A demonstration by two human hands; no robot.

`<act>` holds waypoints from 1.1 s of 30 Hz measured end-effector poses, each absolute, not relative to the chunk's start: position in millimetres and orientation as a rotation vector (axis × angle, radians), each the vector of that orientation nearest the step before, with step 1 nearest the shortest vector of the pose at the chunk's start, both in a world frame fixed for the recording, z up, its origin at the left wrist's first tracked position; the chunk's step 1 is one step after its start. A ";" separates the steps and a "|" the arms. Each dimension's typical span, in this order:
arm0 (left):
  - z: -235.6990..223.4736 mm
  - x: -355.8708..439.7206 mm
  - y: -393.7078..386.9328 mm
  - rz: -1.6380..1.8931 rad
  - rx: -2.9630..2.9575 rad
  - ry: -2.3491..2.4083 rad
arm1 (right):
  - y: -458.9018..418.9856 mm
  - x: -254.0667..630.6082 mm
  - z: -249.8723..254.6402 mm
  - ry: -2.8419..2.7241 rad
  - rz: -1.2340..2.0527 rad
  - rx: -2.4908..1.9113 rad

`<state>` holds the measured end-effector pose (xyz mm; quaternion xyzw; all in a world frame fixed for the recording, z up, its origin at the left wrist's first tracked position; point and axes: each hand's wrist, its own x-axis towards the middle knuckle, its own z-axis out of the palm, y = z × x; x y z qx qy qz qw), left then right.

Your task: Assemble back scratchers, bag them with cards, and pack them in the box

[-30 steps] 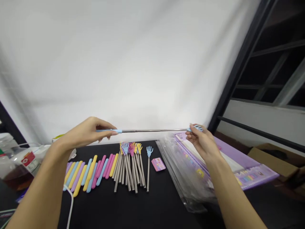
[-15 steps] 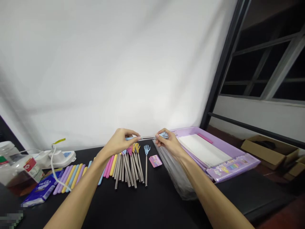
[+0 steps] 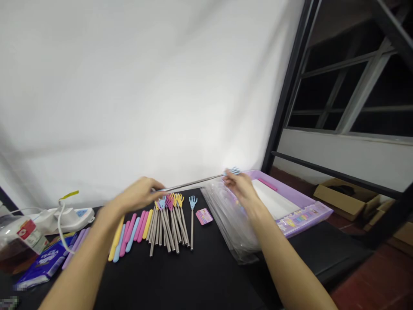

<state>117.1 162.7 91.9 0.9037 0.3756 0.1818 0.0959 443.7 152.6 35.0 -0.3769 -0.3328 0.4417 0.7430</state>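
Between my hands a telescopic back scratcher (image 3: pixel 193 182) is stretched out long, its metal rod tilted slightly up to the right. My left hand (image 3: pixel 140 193) is closed on the handle end, which the fingers mostly hide. My right hand (image 3: pixel 240 187) pinches the other end just below the light blue claw head. Below on the black table lies a bunch of metal rods with claw heads (image 3: pixel 167 228) in pink, yellow and blue. One blue-headed rod (image 3: pixel 192 224) lies apart, beside a small stack of pink cards (image 3: pixel 204 216). Coloured handles (image 3: pixel 132 232) are in a row by my left forearm.
Clear plastic bags (image 3: pixel 232 228) lie under my right hand, partly over a purple display box (image 3: pixel 300 221). At the left are a blue packet (image 3: pixel 48 260), a white power strip (image 3: pixel 72 219) and a plastic jar (image 3: pixel 19 241). Cardboard boxes (image 3: pixel 345 198) stand beyond the table.
My hands have moved apart, and the rod between them has become much longer. My view has turned a little, shifting the table things leftward.
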 end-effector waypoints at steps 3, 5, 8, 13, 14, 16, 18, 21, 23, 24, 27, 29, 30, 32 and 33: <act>103.0 71.8 171.1 0.368 2.554 1.439 | 158.6 465.1 38.7 -0.489 0.806 -0.794; 107.0 67.4 169.3 0.229 2.454 1.539 | 161.7 464.0 37.3 -0.406 0.781 -0.775; 108.1 96.9 158.8 0.204 2.438 1.372 | 163.7 454.0 33.8 -0.347 0.782 -0.748; 108.7 124.9 154.3 0.219 2.466 1.185 | 159.4 478.9 36.7 -0.196 0.690 -0.738; 109.4 119.1 157.0 0.208 2.458 1.208 | 158.1 489.2 38.0 -0.156 0.654 -0.740; 110.8 101.8 162.8 0.164 2.426 1.281 | 156.1 507.5 39.9 -0.087 0.585 -0.743; 112.3 85.4 166.6 0.121 2.407 1.343 | 155.2 518.2 40.6 -0.055 0.545 -0.740; 115.4 74.3 166.4 0.107 2.414 1.393 | 154.1 518.7 40.8 -0.060 0.542 -0.735; 118.3 75.6 163.8 0.147 2.444 1.407 | 152.8 511.0 41.5 -0.081 0.574 -0.739; 119.7 78.5 162.0 0.192 2.471 1.400 | 152.1 504.7 42.0 -0.099 0.599 -0.742; 120.3 98.6 155.5 0.433 2.575 1.304 | 150.3 473.8 41.8 -0.198 0.714 -0.744; 115.3 121.1 151.0 0.654 2.657 1.236 | 148.8 444.4 39.6 -0.299 0.827 -0.742; 111.3 133.3 149.2 0.714 2.720 1.201 | 147.7 429.5 38.2 -0.352 0.892 -0.744; 102.4 153.7 147.0 0.741 2.840 1.146 | 144.9 405.4 36.4 -0.443 1.001 -0.741; 98.8 159.4 146.8 0.735 2.862 1.125 | 143.4 398.7 36.5 -0.472 1.027 -0.738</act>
